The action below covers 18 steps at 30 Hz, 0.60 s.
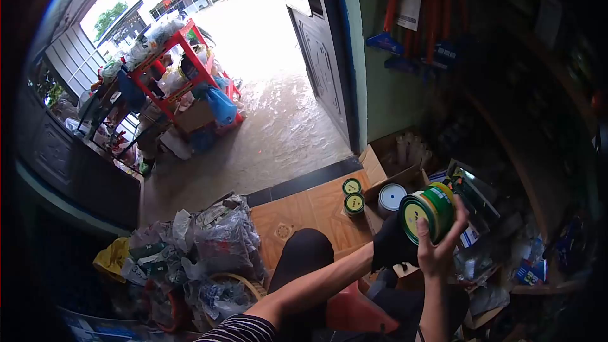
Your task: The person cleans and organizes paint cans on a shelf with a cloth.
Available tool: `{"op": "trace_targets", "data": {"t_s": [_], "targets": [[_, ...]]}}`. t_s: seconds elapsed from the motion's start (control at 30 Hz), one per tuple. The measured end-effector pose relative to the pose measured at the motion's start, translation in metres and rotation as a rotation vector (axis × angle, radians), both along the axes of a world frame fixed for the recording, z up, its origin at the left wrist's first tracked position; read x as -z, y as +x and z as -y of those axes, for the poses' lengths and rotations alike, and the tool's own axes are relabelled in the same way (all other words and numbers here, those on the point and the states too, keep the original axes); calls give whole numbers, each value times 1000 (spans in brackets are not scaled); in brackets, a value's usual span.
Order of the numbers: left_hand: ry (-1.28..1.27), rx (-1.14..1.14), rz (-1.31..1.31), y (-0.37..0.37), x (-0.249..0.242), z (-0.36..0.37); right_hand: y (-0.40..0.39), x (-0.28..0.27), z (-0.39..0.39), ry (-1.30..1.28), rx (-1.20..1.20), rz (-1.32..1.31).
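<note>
A green and yellow can (pixel 441 206) with a yellow-centred end is tilted on its side in the air. My right hand (pixel 437 234) grips it, with the thumb on the yellow end and the fingers along its side. Against the can's left side is my left hand (pixel 389 244), covered by black material, a glove or a cloth; its fingers are hidden. Two small cans with yellow and green lids, a rear can (pixel 351 186) and a front can (pixel 354 202), stand on the tiles to the left. Beside them a larger can with a white lid (pixel 392 196) sits by a cardboard box.
Plastic-wrapped bundles (pixel 225 234) and a wicker basket (pixel 253 286) lie at lower left. A red stool (pixel 360 310) shows between my legs. An open door (pixel 323 69) leads outside to a red rack (pixel 206 76). Packets and boxes crowd the right; blue-headed tools (pixel 387 43) hang above.
</note>
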State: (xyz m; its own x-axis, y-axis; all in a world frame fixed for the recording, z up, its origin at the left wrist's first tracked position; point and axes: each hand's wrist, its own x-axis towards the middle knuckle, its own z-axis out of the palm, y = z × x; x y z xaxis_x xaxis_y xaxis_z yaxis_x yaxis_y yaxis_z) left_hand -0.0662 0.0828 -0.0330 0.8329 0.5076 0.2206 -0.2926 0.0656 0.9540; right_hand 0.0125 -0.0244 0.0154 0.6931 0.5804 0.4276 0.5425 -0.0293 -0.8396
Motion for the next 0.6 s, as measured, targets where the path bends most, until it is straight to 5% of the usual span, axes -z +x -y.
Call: {"op": "trace_targets", "data": {"t_s": [0.1,0.17,0.23,0.27,0.33,0.43,0.47,0.6], "targets": [[235,51,-33,-4,-1,-21,3,-8,-2,-105,-57,138],[-454,212,198,-6,-5,-31,7,-17,4,-201,-72,264],[-840,395,337,-4,3,-37,4,-18,2,-196,-93,194],[-708,317,225,-6,27,-38,3,-19,1,-189,-105,159],[155,62,-3,-8,77,-37,5,-14,-1,-290,-91,132],[-48,-90,-49,-8,63,-11,8,-13,0,-204,-91,-218],[96,47,-79,-10,87,-16,8,-11,-1,-196,-47,-260],[-9,44,-145,0,117,-20,6,-1,0,-122,-4,-266]]}}
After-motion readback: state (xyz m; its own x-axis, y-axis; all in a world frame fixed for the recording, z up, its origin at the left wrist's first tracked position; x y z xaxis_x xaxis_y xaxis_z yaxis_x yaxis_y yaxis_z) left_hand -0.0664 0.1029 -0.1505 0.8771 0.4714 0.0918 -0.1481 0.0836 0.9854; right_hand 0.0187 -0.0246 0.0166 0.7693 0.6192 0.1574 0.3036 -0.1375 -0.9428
